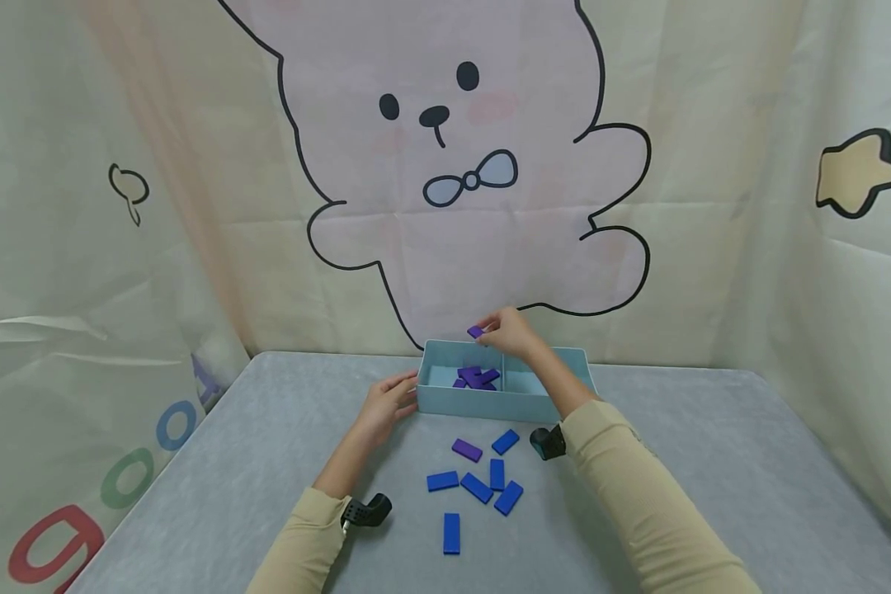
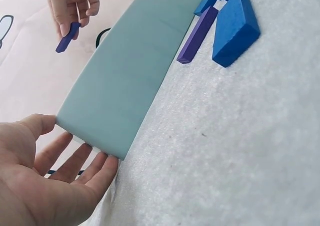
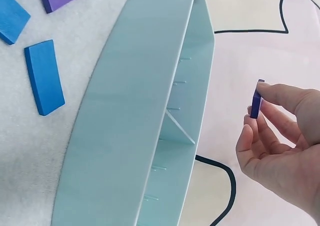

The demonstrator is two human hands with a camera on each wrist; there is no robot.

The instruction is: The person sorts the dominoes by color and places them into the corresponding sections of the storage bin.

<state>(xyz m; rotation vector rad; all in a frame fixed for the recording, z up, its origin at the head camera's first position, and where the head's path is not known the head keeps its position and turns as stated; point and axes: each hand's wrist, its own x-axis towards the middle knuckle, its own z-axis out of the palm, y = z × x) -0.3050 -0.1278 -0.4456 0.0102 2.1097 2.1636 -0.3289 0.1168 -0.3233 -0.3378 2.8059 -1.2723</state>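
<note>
A purple block (image 3: 256, 104) is pinched between the thumb and fingers of my right hand (image 1: 511, 332), held up above the far rim of a light teal box (image 1: 483, 403). A divider splits the box in two. Several purple blocks (image 1: 478, 377) lie heaped in its left compartment. My left hand (image 1: 388, 406) rests against the box's left end, fingertips touching the wall, as the left wrist view (image 2: 65, 181) also shows. On the table in front of the box lie one purple block (image 1: 467, 450) and several blue blocks (image 1: 477, 487).
The grey cloth-covered table (image 1: 304, 437) reaches back to a curtain (image 1: 327, 313) with a cartoon bear. One blue block (image 1: 451, 534) lies nearer than the others. Each wrist wears a black camera band (image 1: 367, 511).
</note>
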